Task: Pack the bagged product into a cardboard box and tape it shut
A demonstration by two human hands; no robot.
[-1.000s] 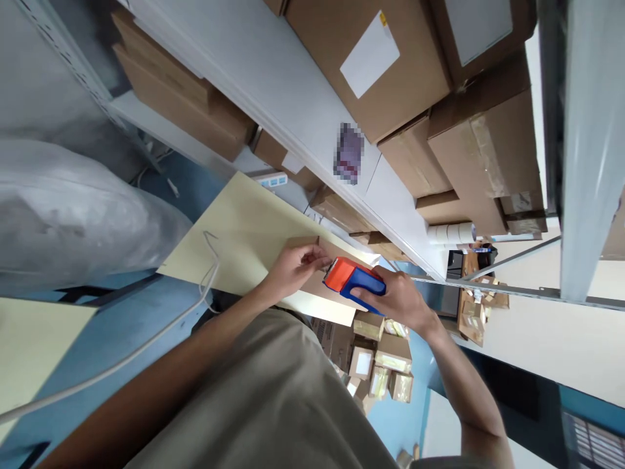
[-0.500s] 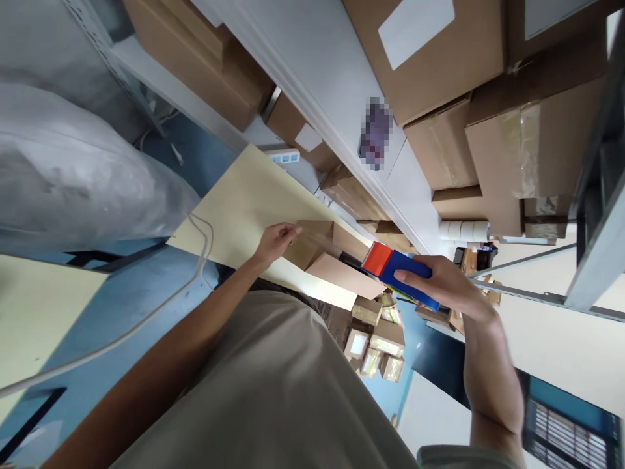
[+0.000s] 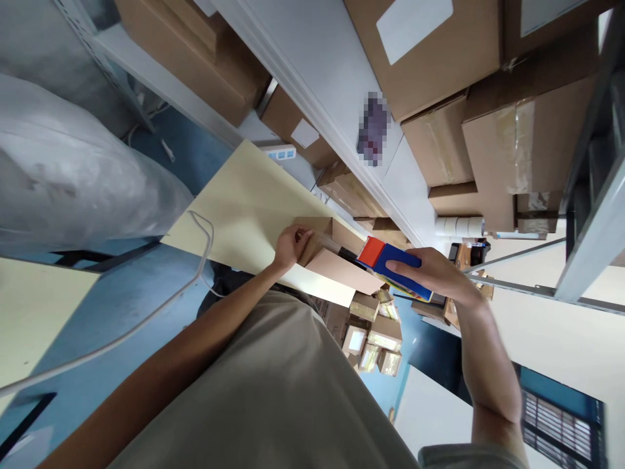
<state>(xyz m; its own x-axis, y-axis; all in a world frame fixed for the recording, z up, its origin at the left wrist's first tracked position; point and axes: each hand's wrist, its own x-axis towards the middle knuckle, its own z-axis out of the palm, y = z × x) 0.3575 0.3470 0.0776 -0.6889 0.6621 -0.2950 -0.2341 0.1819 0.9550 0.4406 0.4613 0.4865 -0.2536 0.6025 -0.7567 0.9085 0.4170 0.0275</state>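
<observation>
A small brown cardboard box (image 3: 336, 264) lies on a pale yellow table (image 3: 244, 208). My left hand (image 3: 291, 244) grips the box's left end with its fingers curled over the edge. At the box's right end, my right hand (image 3: 434, 273) is closed round a tape dispenser (image 3: 390, 264) with a blue body and an orange head. The orange head sits at the box's top right corner. A dark strip runs along the box between the two hands.
Grey shelving (image 3: 317, 85) with large cardboard boxes (image 3: 439, 52) fills the upper right. A grey plastic-wrapped bundle (image 3: 73, 176) lies at the left. A white cable (image 3: 146, 316) trails over the blue floor. Several small boxes (image 3: 374, 342) sit below the table edge.
My right hand has drawn the tape dispenser from the box's middle to its right end. My left hand has shifted from a pinch beside the dispenser to a grip on the box's left end.
</observation>
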